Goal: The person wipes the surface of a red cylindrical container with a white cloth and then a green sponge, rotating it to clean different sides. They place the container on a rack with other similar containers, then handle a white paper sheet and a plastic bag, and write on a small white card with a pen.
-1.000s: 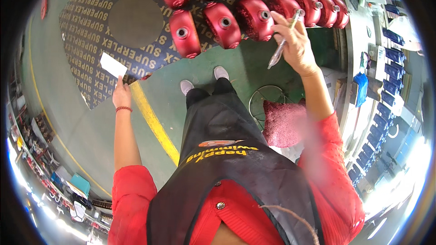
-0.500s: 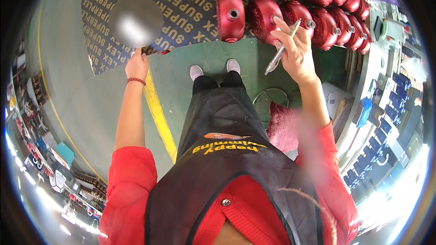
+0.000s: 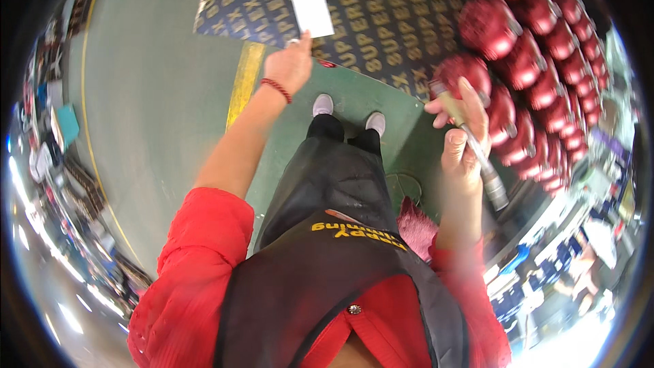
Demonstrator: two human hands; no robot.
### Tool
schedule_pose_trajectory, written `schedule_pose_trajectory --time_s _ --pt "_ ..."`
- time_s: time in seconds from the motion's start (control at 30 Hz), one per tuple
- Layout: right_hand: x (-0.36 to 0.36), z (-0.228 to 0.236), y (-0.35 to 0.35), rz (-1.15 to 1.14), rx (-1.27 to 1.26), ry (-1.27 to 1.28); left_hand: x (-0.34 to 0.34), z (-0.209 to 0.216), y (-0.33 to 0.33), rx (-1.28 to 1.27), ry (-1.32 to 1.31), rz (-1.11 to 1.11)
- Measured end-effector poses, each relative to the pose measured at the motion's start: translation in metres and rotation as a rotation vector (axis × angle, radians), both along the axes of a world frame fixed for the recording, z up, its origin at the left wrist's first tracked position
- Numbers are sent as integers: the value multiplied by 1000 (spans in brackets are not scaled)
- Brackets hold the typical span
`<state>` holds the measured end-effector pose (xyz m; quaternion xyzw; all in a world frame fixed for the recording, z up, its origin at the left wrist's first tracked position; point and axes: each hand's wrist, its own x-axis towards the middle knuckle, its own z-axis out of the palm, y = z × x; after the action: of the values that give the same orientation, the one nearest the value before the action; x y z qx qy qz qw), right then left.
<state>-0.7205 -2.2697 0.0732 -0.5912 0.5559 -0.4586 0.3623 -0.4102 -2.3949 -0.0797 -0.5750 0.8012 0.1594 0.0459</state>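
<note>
My left hand (image 3: 289,68), with a red beaded bracelet on its wrist, is at the lower edge of a small white card (image 3: 312,7). Its index finger reaches onto the card; the other fingers are curled, and the thumb's grip is partly hidden. A pen (image 3: 473,143) lies slantwise in my right hand (image 3: 466,129), held between the thumb and fingers. Beyond these fingers is a shiny dark red bauble (image 3: 463,75), apart or touching I cannot tell. Several more red baubles (image 3: 524,61) sit in rows at the right, some with silver caps showing.
The baubles rest on a dark board (image 3: 381,34) with gold lettering, whose near edge runs in front of me. The green floor (image 3: 157,95) has a yellow stripe (image 3: 244,85). A pink-red bag-like thing (image 3: 415,228) stands by my right side. Cluttered benches line the far right.
The view has turned, so the board and baubles appear rotated and further right. My right hand has left the bauble's cap, and the pen now slants the other way. My left hand stays at the card.
</note>
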Motion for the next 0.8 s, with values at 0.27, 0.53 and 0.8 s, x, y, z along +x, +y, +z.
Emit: schedule_pose_trajectory --time_s 0.27,0.53,0.8 --pt "113 -135 -141 -34 111 -404 -4 1 10 -63 81 58" --pt "134 -204 -164 -93 -29 -88 -1 3 11 -96 288 143" --pt "136 -205 -164 -62 -194 105 -1 -1 10 -141 273 132"
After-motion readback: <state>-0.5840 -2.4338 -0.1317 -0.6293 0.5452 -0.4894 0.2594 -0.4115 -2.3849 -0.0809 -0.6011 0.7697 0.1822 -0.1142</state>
